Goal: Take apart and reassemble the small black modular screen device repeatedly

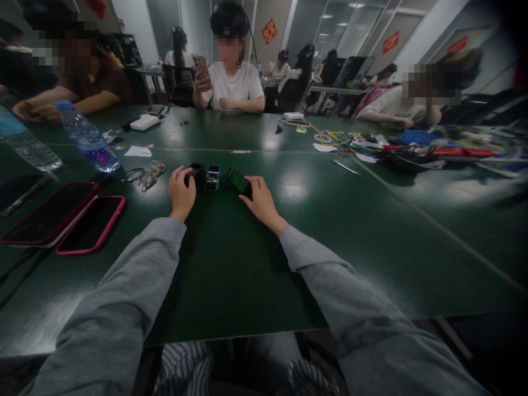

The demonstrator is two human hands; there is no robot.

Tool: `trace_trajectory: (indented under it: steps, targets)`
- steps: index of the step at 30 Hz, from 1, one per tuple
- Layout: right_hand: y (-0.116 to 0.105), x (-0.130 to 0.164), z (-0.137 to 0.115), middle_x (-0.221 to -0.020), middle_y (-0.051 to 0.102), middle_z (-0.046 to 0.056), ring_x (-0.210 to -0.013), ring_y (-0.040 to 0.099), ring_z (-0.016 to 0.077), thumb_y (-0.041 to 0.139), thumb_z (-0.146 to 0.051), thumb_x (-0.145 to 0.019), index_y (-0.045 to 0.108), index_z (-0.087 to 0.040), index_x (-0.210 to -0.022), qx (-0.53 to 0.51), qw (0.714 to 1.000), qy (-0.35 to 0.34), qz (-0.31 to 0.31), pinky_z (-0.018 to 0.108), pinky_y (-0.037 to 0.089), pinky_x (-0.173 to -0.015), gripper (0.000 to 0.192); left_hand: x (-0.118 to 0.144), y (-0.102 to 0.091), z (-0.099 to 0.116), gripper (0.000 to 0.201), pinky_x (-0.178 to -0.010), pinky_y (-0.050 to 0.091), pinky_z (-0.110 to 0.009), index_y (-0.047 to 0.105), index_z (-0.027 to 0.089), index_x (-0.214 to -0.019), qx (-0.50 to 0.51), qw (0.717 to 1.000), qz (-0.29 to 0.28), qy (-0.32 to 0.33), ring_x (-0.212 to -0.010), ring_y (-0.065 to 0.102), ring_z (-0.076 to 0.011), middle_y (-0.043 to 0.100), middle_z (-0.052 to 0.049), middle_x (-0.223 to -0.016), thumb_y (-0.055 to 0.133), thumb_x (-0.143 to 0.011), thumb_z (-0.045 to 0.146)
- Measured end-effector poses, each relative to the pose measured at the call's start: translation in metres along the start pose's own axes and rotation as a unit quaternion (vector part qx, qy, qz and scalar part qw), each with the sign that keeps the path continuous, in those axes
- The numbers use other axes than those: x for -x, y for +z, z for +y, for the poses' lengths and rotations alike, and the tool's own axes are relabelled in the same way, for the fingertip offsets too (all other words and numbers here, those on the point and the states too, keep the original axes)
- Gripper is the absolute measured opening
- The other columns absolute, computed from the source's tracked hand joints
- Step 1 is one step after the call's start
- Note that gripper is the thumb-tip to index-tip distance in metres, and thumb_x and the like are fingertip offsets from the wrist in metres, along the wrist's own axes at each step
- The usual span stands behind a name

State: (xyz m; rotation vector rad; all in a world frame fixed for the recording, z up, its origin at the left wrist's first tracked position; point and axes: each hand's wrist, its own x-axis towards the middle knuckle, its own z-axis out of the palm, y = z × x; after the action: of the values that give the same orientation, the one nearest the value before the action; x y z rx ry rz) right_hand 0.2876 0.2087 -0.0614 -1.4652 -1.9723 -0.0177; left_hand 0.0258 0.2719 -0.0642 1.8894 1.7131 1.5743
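L hand (pixel 182 190): half-curled, holds blk box (pixel 198 172)
R hand (pixel 261 198): pinches blk-edged grn rect. panel (pixel 237 180)
Grn-silver oblong board (pixel 212 179): btwn, L nearer, axis fore-aft

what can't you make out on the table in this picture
All in the head view:
- Black box: partly covered by the left hand.
- Green-faced case: right end hidden by the right hand.
- Leftmost bottle: cut off by the left edge.
- Red bits: too small to identify.
- Cables: blurred and overlapping, so uncountable.
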Motion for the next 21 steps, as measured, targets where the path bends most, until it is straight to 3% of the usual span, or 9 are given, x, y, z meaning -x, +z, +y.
trace_trajectory:
  steps: [13, 21]
  targets:
    - [0.001, 0.001, 0.000, -0.132, 0.050, 0.015, -0.119, 0.057, 0.0304, 0.067, -0.032, -0.092, 0.043, -0.021, -0.145, -0.004, 0.999, 0.000, -0.053, 0.050, 0.053, -0.097, 0.059, 0.000, -0.001, 0.002, 0.028, -0.119, 0.038, -0.045, 0.066, 0.022, -0.115, -0.009, 1.000, -0.012, -0.017, -0.133, 0.052, -0.0254, 0.060, -0.010, -0.133, 0.051, -0.091, 0.020]
    - [0.001, 0.001, -0.001, -0.123, 0.056, 0.014, -0.112, 0.059, 0.0294, 0.060, -0.029, -0.095, 0.047, -0.020, -0.142, 0.006, 0.999, -0.001, -0.041, 0.048, 0.052, -0.093, 0.049, -0.002, 0.005, -0.009, 0.031, -0.117, 0.039, -0.044, 0.062, 0.020, -0.122, 0.009, 0.998, -0.024, -0.060, -0.130, 0.054, -0.0251, 0.062, -0.012, -0.132, 0.047, -0.095, 0.024]
